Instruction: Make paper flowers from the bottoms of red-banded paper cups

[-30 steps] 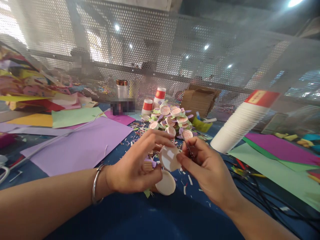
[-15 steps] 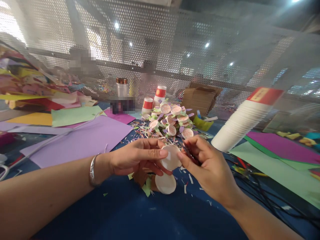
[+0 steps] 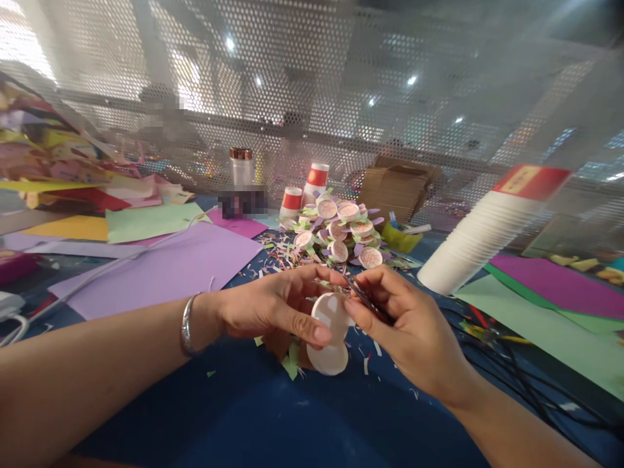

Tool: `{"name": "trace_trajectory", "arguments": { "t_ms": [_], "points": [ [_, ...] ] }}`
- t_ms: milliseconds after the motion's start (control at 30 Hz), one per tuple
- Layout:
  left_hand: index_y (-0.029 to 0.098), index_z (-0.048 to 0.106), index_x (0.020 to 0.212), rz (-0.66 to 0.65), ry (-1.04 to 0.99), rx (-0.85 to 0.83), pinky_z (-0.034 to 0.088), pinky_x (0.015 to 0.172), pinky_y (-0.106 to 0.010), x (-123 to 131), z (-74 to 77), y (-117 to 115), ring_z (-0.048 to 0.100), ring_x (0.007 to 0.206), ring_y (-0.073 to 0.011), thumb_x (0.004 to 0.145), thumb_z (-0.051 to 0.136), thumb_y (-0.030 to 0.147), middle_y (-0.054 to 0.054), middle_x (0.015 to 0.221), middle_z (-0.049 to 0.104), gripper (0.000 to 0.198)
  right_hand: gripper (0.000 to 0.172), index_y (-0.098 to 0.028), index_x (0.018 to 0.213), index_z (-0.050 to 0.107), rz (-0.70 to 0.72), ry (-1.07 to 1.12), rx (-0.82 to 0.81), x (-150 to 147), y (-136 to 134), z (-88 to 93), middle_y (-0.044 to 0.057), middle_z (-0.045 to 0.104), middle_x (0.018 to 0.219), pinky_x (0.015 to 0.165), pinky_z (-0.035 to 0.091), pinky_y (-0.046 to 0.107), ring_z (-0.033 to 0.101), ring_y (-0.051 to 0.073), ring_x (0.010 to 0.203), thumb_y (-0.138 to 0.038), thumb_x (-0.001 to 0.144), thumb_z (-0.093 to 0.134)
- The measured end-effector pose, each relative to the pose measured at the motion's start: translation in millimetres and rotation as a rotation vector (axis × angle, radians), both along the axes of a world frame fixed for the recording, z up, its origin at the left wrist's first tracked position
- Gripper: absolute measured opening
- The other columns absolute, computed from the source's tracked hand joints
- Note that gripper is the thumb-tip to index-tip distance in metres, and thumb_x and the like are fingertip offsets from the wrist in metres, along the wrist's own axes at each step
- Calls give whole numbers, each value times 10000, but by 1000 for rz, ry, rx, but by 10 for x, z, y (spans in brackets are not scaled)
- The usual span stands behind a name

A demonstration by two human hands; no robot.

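Note:
My left hand (image 3: 273, 305) pinches a round white paper disc (image 3: 333, 311) between thumb and fingers, just above the blue table (image 3: 273, 416). My right hand (image 3: 400, 325) touches the disc's right edge and is closed around a thin dark tool (image 3: 361, 296), which looks like small scissors. A second white disc (image 3: 327, 359) lies on the table right below, among green and brown paper scraps (image 3: 287, 357). A metal bangle (image 3: 186, 325) circles my left wrist.
A pile of decorated discs with purple and green petals (image 3: 341, 234) sits behind my hands. A leaning stack of white paper cups (image 3: 482, 231) is at right. Purple paper (image 3: 160, 266), green sheets (image 3: 546, 325), black cables (image 3: 517, 383) and a perforated screen (image 3: 312, 97) surround the spot.
My left fingers have shifted round the disc, thumb now under its front edge, and the disc sits slightly lower. My right hand stays at its right edge.

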State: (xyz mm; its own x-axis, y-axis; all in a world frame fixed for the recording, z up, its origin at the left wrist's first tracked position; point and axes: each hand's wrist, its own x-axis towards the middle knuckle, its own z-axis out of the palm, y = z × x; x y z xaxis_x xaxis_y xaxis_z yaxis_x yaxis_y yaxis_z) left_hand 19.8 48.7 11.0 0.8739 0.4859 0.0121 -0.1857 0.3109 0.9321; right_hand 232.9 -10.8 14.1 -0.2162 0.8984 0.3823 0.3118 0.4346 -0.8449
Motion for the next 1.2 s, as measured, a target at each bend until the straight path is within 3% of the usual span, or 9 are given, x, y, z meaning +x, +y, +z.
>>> {"name": "trace_trajectory", "arguments": {
  "t_ms": [167,333,633,933,1200],
  "points": [
    [188,613,1085,47,-26,86,542,697,-211,-5,-7,12,670,759,-113,706,842,54,5,883,681,463,221,-251,971,573,-59,-16,-65,51,-2,0,-40,602,775,591,463,219,560,112,683,-415,927,714],
    [202,550,1153,225,-74,219,562,755,-243,-27,-53,80,669,857,-129,705,851,48,-11,985,663,561,374,-244,1054,589,-43,-10,-124,90,3,35,-10,636,823,622,447,263,595,150,760,-566,900,701],
    [167,556,1228,368,-65,420,563,785,-219,-20,-94,95,644,869,-108,736,882,135,-9,956,669,591,365,-224,1044,610,-92,-101,-194,101,79,56,15,747,827,679,494,284,679,178,771,-570,934,649],
    [199,540,1293,319,-144,292,592,778,-235,-15,-101,115,681,865,-119,775,829,68,-18,971,682,607,350,-224,1015,619,-130,-200,-157,115,84,49,7,725,774,623,468,307,692,200,749,-566,940,629],
    [205,578,1179,290,-202,234,569,776,-227,-2,-83,117,667,868,-119,759,810,21,-8,969,667,514,349,-239,1010,626,-144,-220,-131,136,87,16,-13,662,699,660,513,335,705,223,761,-580,938,627]
  ]
}}
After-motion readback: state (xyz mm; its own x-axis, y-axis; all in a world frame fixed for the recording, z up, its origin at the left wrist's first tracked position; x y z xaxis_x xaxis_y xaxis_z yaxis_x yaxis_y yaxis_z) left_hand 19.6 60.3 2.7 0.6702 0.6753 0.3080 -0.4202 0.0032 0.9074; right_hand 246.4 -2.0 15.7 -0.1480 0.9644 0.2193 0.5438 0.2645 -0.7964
